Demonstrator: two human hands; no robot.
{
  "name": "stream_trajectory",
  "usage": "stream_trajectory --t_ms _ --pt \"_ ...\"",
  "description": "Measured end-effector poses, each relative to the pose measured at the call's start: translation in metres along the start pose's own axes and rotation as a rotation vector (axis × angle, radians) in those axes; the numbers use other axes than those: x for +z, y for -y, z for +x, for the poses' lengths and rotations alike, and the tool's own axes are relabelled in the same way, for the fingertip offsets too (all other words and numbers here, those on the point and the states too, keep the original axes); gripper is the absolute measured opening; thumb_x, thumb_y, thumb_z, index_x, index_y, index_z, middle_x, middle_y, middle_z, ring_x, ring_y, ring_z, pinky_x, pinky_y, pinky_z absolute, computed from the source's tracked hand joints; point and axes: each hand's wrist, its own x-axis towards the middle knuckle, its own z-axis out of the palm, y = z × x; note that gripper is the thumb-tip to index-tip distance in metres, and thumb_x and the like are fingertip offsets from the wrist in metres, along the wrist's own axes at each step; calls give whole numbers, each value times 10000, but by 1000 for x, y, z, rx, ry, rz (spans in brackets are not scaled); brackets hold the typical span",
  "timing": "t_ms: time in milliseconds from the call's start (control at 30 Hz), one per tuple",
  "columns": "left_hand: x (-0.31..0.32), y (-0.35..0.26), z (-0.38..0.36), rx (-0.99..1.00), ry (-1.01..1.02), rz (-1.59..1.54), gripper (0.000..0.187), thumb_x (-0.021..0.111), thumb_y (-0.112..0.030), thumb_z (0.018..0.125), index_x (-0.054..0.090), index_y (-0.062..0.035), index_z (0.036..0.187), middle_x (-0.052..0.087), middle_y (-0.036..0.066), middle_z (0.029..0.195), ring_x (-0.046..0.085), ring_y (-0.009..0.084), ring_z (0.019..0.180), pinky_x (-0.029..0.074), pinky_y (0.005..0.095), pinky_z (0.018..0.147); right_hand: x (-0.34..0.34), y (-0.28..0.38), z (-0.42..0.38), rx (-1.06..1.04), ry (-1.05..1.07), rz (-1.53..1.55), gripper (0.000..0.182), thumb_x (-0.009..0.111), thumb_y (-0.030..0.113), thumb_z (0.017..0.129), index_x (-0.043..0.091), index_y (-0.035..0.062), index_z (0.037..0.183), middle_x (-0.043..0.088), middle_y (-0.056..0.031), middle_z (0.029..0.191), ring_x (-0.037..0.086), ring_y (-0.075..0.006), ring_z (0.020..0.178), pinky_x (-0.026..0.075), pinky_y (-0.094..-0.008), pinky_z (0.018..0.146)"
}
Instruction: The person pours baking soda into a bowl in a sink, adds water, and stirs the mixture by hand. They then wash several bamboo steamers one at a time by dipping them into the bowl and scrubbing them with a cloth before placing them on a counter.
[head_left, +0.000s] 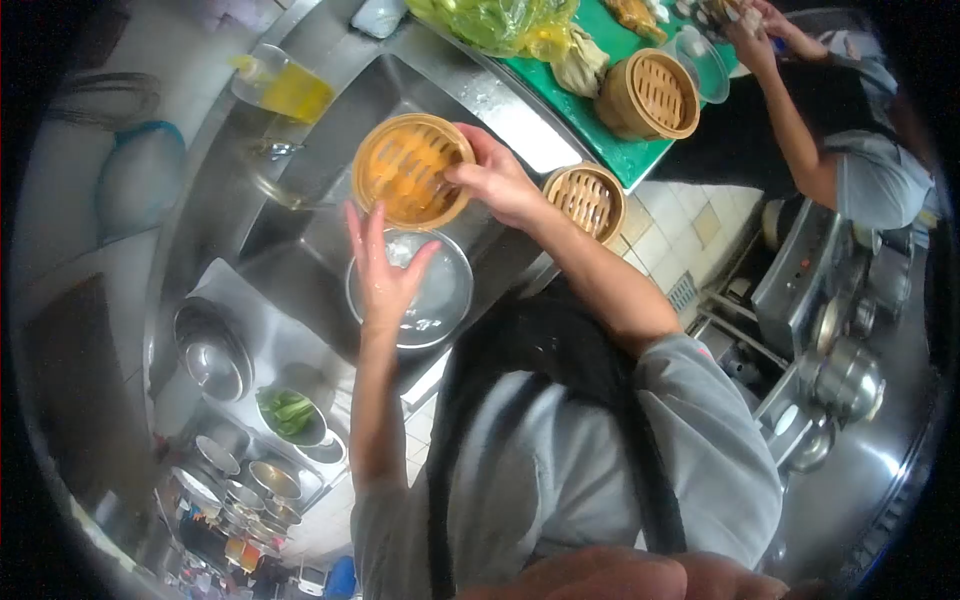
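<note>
A round bamboo steamer basket (412, 172) with a slatted base is held tilted over the sink by my right hand (500, 180), its thumb on the inside of the rim. My left hand (388, 275) has its fingers spread, with the fingertips at the basket's lower edge; whether they touch it I cannot tell. Below both hands a metal bowl (440, 290) with clear liquid stands in the sink (300, 235). A second bamboo basket (585, 200) lies near my right forearm, and another (650, 95) sits on the green board (625, 160).
A bottle of yellow liquid (290, 90) and a faucet (275, 150) are at the sink's far left. Leafy vegetables in plastic (490, 22) lie at the top. Metal bowls (212, 350) and greens in a container (290, 412) are lower left. Another person's arm (790, 120) is upper right.
</note>
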Motion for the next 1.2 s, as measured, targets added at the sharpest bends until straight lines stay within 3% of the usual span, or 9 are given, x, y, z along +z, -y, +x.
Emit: stream_trajectory --t_ms 67,200,267,367,500,633,833,1033,1200 --pt "1 -9 12 128 -57 77 698 947 -140 658 595 -57 1255 367 293 1560 397 466 1435 409 448 1134 1 5 -9 -22 26 62 729 688 89 849 378 13 1505 584 -98 1356 573 -199 1239 508 -343 1007" --pt "-7 -26 37 111 156 -31 440 930 -111 672 619 -55 978 434 269 1524 502 415 1357 443 445 1077 -11 16 -17 -2 87 31 796 767 237 876 348 38 1523 567 -98 1377 599 -210 1206 564 -356 916" --pt "-4 -19 38 14 202 -26 434 926 -102 674 624 -60 982 445 263 1519 517 407 1342 450 441 1066 -33 21 -30 60 96 -29 925 816 345 879 280 45 1570 478 -127 1489 564 -226 1270 568 -371 912" --pt "4 -27 46 -76 198 82 410 915 -100 689 629 -67 980 471 258 1489 542 411 1303 469 440 1035 -58 34 -55 -80 53 -111 816 751 206 945 265 64 1584 321 -92 1596 491 -228 1352 547 -377 960" --pt "12 -61 57 50 99 231 396 906 -120 712 632 -77 995 533 242 1386 575 419 1231 478 441 1012 -114 34 -87 -318 -91 -194 664 698 175 981 365 41 1540 457 -105 1505 502 -233 1346 526 -354 1004" --pt "47 -102 92 79 189 -116 430 917 -92 695 635 -60 1019 513 268 1424 558 405 1280 476 424 1021 -152 41 -125 -305 -365 7 521 633 108 1009 443 24 1488 551 -110 1395 547 -208 1280 540 -372 1015" --pt "151 -169 159 310 317 -384 461 931 -126 697 638 -61 1046 570 263 1344 497 439 1362 504 441 974 -194 19 -147 -335 -570 -243 551 687 183 985 476 26 1469 572 -131 1392 549 -238 1292 511 -382 1033" --pt "221 -190 182 463 372 -202 472 921 -240 716 645 -86 1068 579 316 1315 414 498 1410 520 484 936 -211 4 -159 -264 -622 -570 601 711 248 963 470 10 1460 534 -185 1408 525 -287 1313 491 -420 1047" --pt "243 -183 178 388 390 -203 485 942 -232 674 665 -90 1047 612 281 1297 478 478 1367 493 475 1031 -214 -10 -165 -93 -533 -578 720 736 351 935 435 -11 1480 502 -233 1418 519 -321 1312 526 -438 995"
